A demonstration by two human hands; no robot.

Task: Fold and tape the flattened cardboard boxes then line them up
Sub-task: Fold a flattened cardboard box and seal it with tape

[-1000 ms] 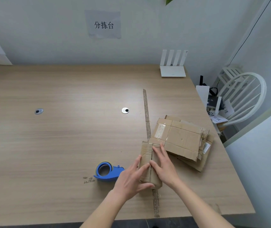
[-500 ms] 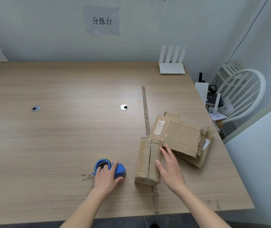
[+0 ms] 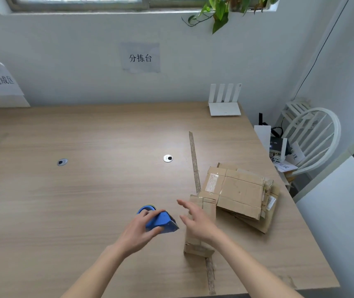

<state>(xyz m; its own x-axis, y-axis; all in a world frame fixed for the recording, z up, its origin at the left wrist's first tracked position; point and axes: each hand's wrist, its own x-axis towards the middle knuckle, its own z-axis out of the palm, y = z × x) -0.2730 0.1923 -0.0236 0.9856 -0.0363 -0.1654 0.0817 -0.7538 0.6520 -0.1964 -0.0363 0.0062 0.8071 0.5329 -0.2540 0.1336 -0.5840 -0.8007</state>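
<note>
Wooden surface [image 3: 85, 201] seen from above. The left hand [image 3: 137, 230] grips a blue tape dispenser [image 3: 161, 220], fingers curled closed around its body, held near the front edge and just left of a folded cardboard box [image 3: 199, 244]. The right hand [image 3: 197, 222] is in front of that box with fingers [image 3: 184, 204] spread open and gripping nothing; whether the palm touches the cardboard cannot be told. The folded box lies over a long strip of brown tape [image 3: 194, 160] running front to back along the surface. A stack of flattened cardboard boxes [image 3: 240, 194] rests just right of the folded box, touching its far corner, near the right edge. A white router [image 3: 225, 108] stands at the far edge by the wall
</note>
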